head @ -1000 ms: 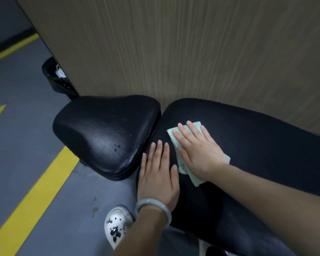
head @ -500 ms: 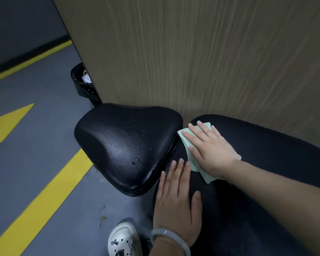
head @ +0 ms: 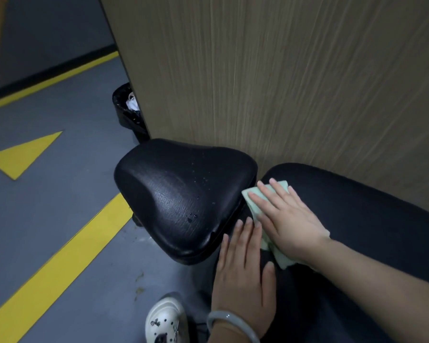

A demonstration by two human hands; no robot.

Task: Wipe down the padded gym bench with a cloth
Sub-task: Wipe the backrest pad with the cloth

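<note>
The black padded bench has two parts: a seat pad (head: 174, 199) at the centre, dotted with water drops, and a long back pad (head: 372, 224) running to the right. My right hand (head: 287, 219) lies flat with straight fingers on a pale green cloth (head: 252, 204), pressing it onto the back pad's left end, close to the gap between the pads. My left hand (head: 244, 276) rests flat on the near edge of the back pad, beside the cloth, with a grey bangle (head: 230, 323) on the wrist.
A wood-grain wall panel (head: 282, 82) rises right behind the bench. A black bin (head: 128, 112) with a liner stands at the panel's left edge. The grey floor (head: 47, 219) carries yellow lines and a yellow triangle. My white shoe (head: 164, 320) is at the bottom.
The view has swung, so the bench sits further right and lower. My right hand and the cloth have slid left along the back pad to its end by the seat pad. My left hand stays flat.
</note>
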